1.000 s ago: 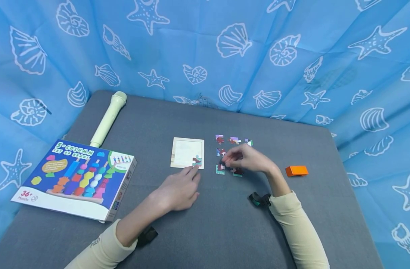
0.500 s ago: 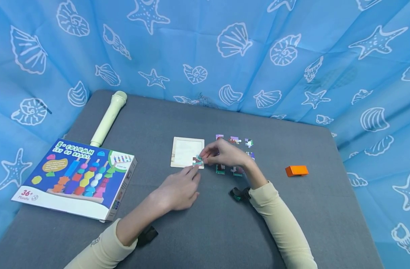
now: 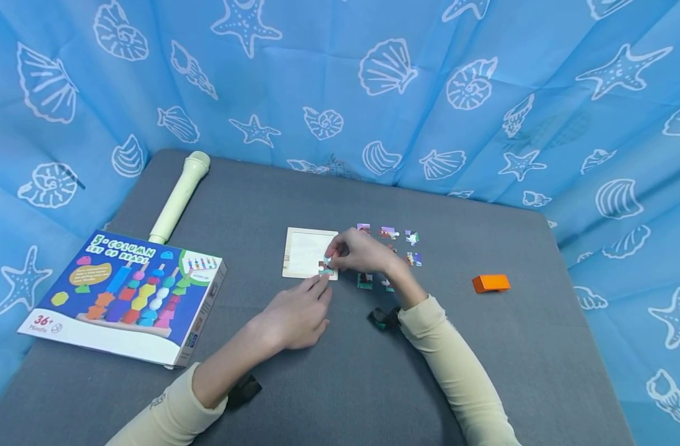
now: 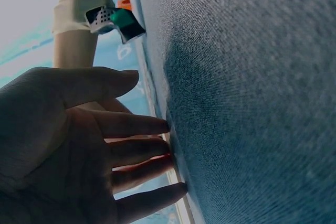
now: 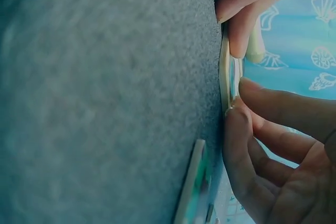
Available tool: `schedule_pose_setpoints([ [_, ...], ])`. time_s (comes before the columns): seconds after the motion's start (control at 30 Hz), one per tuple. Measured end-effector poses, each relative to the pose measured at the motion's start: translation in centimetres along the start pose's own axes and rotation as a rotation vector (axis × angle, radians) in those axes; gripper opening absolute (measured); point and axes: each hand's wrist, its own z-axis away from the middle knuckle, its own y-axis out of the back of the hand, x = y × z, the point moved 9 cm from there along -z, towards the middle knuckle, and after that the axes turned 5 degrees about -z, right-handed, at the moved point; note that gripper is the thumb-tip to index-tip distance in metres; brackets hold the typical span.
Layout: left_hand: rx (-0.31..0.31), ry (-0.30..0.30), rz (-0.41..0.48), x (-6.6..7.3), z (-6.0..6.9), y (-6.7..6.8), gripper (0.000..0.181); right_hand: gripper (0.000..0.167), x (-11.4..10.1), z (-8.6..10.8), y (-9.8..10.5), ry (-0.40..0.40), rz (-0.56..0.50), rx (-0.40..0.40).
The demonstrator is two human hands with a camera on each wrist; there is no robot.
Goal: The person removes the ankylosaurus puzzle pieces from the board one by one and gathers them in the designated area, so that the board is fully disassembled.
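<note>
A square wooden puzzle tray (image 3: 287,260) lies flat on the table, its inside mostly bare and white. In its near right corner sits a teal and brown jigsaw piece (image 3: 324,267), partly covered by fingertips. My left hand (image 3: 295,316) rests at the tray's near edge, fingers extended in the left wrist view, fingertips touching frame and corner piece. Over the tray's right side my right hand (image 3: 362,251) pinches a jigsaw piece between thumb and index finger. Its fingers hide most of that piece. In the right wrist view the thumb (image 5: 273,100) lies just above the tray rim.
Right of the tray lie several loose jigsaw pieces (image 3: 389,233), some behind the right hand. An orange block (image 3: 491,284) stands farther right. At left are a bead-set box (image 3: 122,297) and a pale green microphone (image 3: 181,195). A blue shell-print curtain (image 3: 340,80) hangs behind the table.
My right hand has moved left from the loose pieces to the tray's right side, carrying a jigsaw piece, and has shifted slightly farther in. The left hand has stayed put.
</note>
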Motion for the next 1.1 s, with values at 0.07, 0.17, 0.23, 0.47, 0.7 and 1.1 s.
schedule_pose_setpoints([
  [0.07, -0.011, 0.003, 0.004, 0.0, 0.0, -0.1, 0.062, 0.007, -0.1, 0.0, 0.0, 0.004, 0.002, 0.011],
  [0.17, -0.025, 0.007, 0.009, -0.1, 0.1, -0.1, 0.062, 0.006, -0.3, 0.1, 0.2, 0.010, -0.010, 0.025],
  [0.23, -0.025, 0.008, 0.011, -0.1, 0.1, -0.1, 0.062, 0.006, -0.4, 0.3, 0.5, 0.017, -0.028, 0.048],
  [0.47, -0.021, 0.002, 0.015, 0.0, 0.1, -0.1, 0.061, 0.007, 0.0, 2.5, 2.5, 0.041, -0.117, 0.138],
  [0.7, -0.010, -0.008, 0.020, 0.1, 0.2, 0.2, 0.061, 0.008, 2.3, 6.4, 4.7, 0.037, -0.122, 0.141],
  [1.1, 0.015, -0.018, 0.046, 0.2, 0.4, 0.3, 0.060, 0.013, 7.9, 13.2, 8.3, -0.129, -0.082, 0.200],
])
